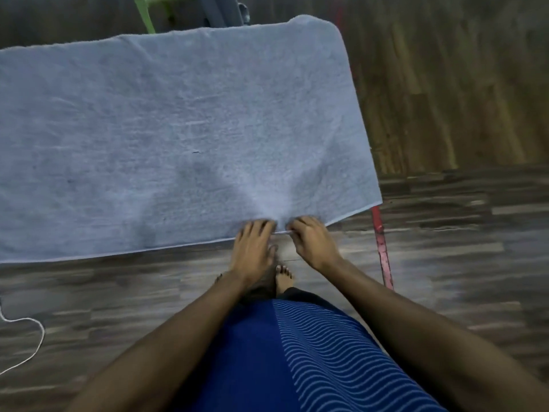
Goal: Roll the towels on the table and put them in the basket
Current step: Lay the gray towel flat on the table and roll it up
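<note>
Both hands grasp the near hem of the towel: the left hand (252, 248) lies with its fingers over the edge and its thumb below it, and the right hand (313, 242) curls its fingers round the same hem (282, 232) just beside it. Motion blur softens the fingertips, so how deep each pinch goes cannot be told. They sit close together, right of the towel's middle, probably to turn up a first tight fold there before spreading outward.

Largest in view is the towel (178, 129), blue-grey and spread flat with one long side toward the person. It covers the table so fully that no tabletop shows, and its right end droops over the edge. Laid open and smooth like this it is ready to roll, though no turn has been made yet, so the task looks to be at its start.

Around it runs a dark wood-plank floor (460, 114). A blue garment (297, 352), part plain and part wave-striped, fills the lower middle, showing that the person stands hard against the near side.

A red table leg (381, 248) slants down below the towel's right corner. A white cable (32, 346) loops on the floor at far left, well apart from the work. One bare foot (283, 278) peeks out under the hands.

No basket is in view.
</note>
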A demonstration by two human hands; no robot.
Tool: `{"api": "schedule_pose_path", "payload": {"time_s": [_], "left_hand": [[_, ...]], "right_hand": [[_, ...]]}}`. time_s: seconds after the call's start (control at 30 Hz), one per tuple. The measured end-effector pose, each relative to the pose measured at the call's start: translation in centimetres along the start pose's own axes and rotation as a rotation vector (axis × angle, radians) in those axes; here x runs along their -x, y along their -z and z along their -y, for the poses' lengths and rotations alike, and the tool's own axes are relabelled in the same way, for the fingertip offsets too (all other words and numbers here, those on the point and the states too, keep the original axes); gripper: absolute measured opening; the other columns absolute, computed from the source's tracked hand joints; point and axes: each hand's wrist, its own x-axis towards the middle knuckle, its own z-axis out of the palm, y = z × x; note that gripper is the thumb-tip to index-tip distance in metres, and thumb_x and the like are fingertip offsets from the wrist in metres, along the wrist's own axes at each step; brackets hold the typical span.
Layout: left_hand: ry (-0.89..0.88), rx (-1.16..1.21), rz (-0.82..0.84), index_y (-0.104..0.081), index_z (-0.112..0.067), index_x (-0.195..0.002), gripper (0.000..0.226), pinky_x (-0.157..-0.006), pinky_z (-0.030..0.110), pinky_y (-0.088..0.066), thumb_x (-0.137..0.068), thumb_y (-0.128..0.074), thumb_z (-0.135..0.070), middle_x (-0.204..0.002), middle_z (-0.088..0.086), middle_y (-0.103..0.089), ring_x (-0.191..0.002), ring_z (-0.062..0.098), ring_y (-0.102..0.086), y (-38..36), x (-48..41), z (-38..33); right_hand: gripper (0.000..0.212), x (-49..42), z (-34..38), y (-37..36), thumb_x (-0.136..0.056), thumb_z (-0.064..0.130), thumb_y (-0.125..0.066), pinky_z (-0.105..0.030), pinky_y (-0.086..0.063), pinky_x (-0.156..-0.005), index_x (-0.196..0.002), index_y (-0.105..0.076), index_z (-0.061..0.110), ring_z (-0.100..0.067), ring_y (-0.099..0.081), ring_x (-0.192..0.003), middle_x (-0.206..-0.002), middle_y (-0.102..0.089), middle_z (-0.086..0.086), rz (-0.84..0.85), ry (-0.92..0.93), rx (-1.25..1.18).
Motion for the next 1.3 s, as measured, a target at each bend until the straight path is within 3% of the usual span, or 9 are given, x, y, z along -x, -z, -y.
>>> {"api": "schedule_pose_path", "payload": {"time_s": [0.13, 0.27, 0.47, 0.57, 0.77, 1.0, 1.13, 1.3], "left_hand": [[-0.009, 0.049, -0.049, -0.062, -0.014, -0.112, 0.030, -0.088, 0.039, -0.043, -0.083, -0.063, -0.010, -0.109, 0.003, -0.063, -0.101, 0.026, -0.056, -1.0, -2.4, -2.9], [0.016, 0.132, -0.072, -0.066, -0.011, -0.099, 0.021, -0.079, 0.039, -0.048, -0.083, -0.059, -0.001, -0.096, 0.005, -0.065, -0.090, 0.026, -0.059, -0.9, -3.1, -2.6], [-0.070, 0.150, -0.103, -0.068, -0.009, -0.100, 0.018, -0.082, 0.031, -0.043, -0.086, -0.057, -0.005, -0.097, 0.006, -0.065, -0.088, 0.024, -0.057, -0.4, -2.8, -2.1], [-0.084, 0.117, -0.097, -0.069, -0.010, -0.094, 0.013, -0.081, 0.028, -0.038, -0.083, -0.063, -0.004, -0.092, 0.005, -0.065, -0.085, 0.025, -0.059, -0.5, -3.0, -2.4], [-0.050, 0.091, -0.020, -0.070, -0.013, -0.090, 0.011, -0.078, 0.038, -0.050, -0.082, -0.065, -0.007, -0.091, 0.004, -0.066, -0.085, 0.026, -0.061, -1.0, -3.3, -2.3], [-0.039, 0.054, 0.063, -0.071, -0.015, -0.096, 0.014, -0.086, 0.040, -0.048, -0.085, -0.062, -0.013, -0.099, 0.003, -0.067, -0.093, 0.026, -0.061, -1.2, -3.1, -1.8], [-0.062, 0.036, 0.137, -0.068, -0.018, -0.105, 0.020, -0.094, 0.039, -0.042, -0.089, -0.060, -0.026, -0.108, 0.003, -0.066, -0.105, 0.023, -0.059, -0.9, -3.1, -1.8], [0.003, 0.062, -0.002, -0.070, -0.014, -0.090, 0.010, -0.079, 0.037, -0.046, -0.085, -0.062, -0.012, -0.092, 0.004, -0.068, -0.088, 0.026, -0.063, 1.4, -3.8, -0.5]], "right_hand": [[0.019, -0.2, -0.4, 0.9, -0.086, 0.014, -0.061, -0.039, -0.045, -0.087, -0.104, -0.068, 0.014, -0.027, -0.058, -0.098, -0.103, -0.065, -0.005, -0.011, -0.009, -0.010], [0.024, -0.3, -2.1, 1.7, -0.083, 0.016, -0.065, -0.038, -0.039, -0.088, -0.106, -0.064, 0.020, -0.023, -0.052, -0.107, -0.109, -0.059, -0.001, 0.005, -0.067, 0.078], [0.016, 0.0, -6.9, 4.3, -0.084, 0.012, -0.062, -0.039, -0.035, -0.084, -0.097, -0.067, 0.020, -0.027, -0.054, -0.102, -0.101, -0.061, -0.002, -0.114, -0.271, 0.161], [0.012, 0.6, -8.7, 5.1, -0.084, 0.011, -0.062, -0.038, -0.038, -0.079, -0.092, -0.066, 0.020, -0.028, -0.057, -0.097, -0.095, -0.063, 0.000, -0.119, -0.274, 0.124], [0.011, 2.6, -8.6, 4.5, -0.084, 0.010, -0.061, -0.042, -0.048, -0.076, -0.092, -0.066, 0.017, -0.027, -0.057, -0.093, -0.093, -0.063, -0.001, -0.135, -0.330, 0.056], [0.014, 3.8, -8.0, 3.5, -0.081, 0.008, -0.061, -0.043, -0.049, -0.077, -0.090, -0.067, 0.018, -0.027, -0.059, -0.090, -0.093, -0.065, -0.001, -0.104, -0.416, 0.005], [0.021, 3.6, -7.7, 3.8, -0.081, 0.012, -0.062, -0.042, -0.047, -0.085, -0.100, -0.067, 0.018, -0.026, -0.057, -0.099, -0.105, -0.063, -0.001, -0.048, -0.432, 0.044], [0.017, 1.2, -5.5, 4.6, -0.087, 0.015, -0.059, -0.038, -0.050, -0.082, -0.102, -0.068, 0.016, -0.024, -0.058, -0.097, -0.104, -0.064, -0.003, -0.093, -0.376, 0.027]]}}
